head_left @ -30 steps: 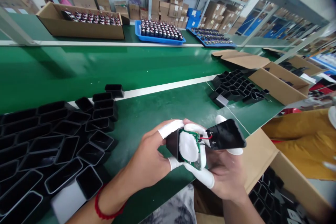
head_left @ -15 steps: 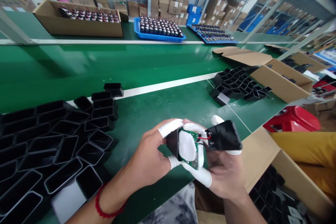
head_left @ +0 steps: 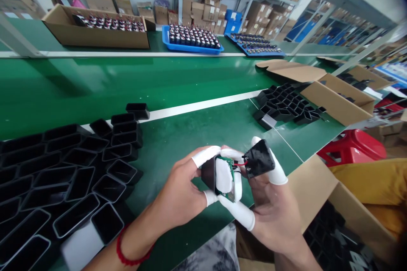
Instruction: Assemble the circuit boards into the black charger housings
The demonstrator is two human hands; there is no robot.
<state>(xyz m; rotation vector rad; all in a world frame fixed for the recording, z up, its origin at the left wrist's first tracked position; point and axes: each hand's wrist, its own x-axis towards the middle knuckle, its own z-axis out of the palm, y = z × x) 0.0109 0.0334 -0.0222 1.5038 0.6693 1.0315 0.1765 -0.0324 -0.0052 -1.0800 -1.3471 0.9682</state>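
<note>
My left hand (head_left: 178,190), with white finger covers, grips a black housing (head_left: 209,172) between thumb and fingers. A green circuit board with a white pad (head_left: 224,175) sits at the housing's open right end, partly inside it. My right hand (head_left: 270,203), also in white finger covers, pinches the board's edge with thumb and fingers. Red and black wires (head_left: 241,164) run from the board to a black panel (head_left: 260,159), which rests tilted against the fingers of my right hand.
Many black housings (head_left: 79,154) stand on the green table at left, more (head_left: 288,102) at back right. Behind are an open carton (head_left: 101,36), a blue tray (head_left: 193,48) of parts and another tray. A red stool (head_left: 356,146) and a person's yellow clothing (head_left: 372,182) are at right.
The black panel has moved left and tilted up more, nearer the board. The right-hand fingers beside it have shifted. The board sits slightly closer to the housing.
</note>
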